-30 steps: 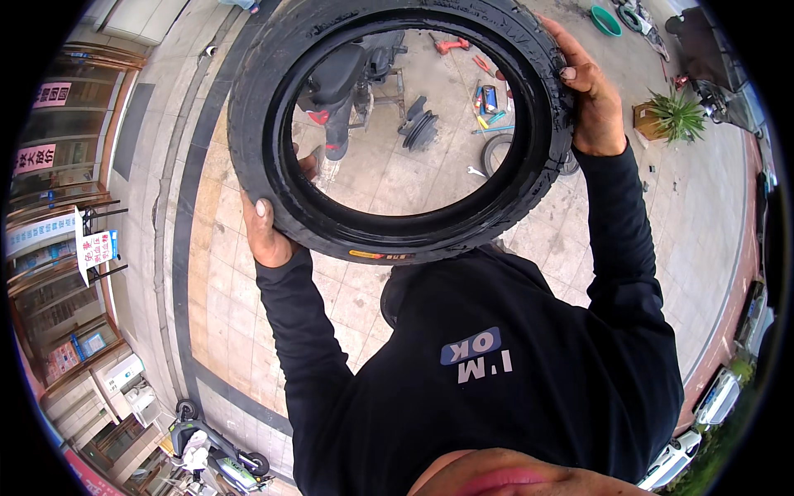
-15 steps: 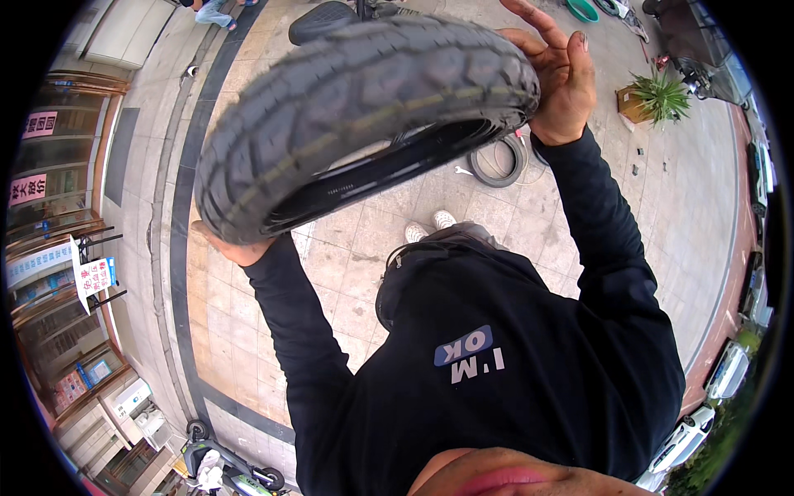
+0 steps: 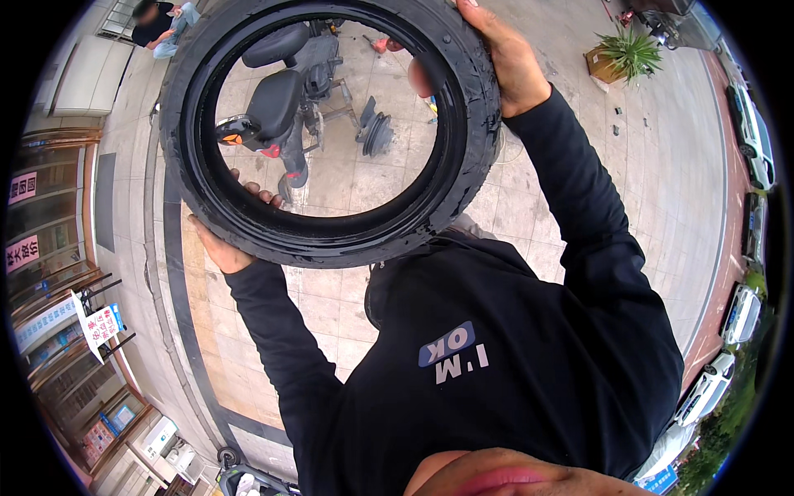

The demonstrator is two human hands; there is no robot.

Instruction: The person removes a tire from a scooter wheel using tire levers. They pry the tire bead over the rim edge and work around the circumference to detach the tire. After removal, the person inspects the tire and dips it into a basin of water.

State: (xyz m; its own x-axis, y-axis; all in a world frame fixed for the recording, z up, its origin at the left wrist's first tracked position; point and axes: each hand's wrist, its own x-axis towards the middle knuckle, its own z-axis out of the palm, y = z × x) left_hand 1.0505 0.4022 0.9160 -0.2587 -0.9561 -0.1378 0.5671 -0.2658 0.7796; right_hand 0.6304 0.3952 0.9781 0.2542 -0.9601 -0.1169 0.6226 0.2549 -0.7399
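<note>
A black rubber tire is raised in front of me, its round opening facing me. Wet-looking dark patches mark its sidewall. My left hand grips the lower left of the ring, with fingertips showing inside the opening. At the upper right, my right hand is closed over the tread, and its fingers reach round to the inner edge. Through the opening appear a scooter with a black seat and a black ribbed round part on the paving. My feet are hidden behind the tire.
A potted spiky plant stands at the far right. A person sits at the far left. White cars line the right side. Shopfronts with hanging signs run along the left, and another scooter is parked at the lower left.
The tire has turned from tread-on to show its open ring, and sits a little further left and higher. Both hands still hold it; my right hand has shifted left.
</note>
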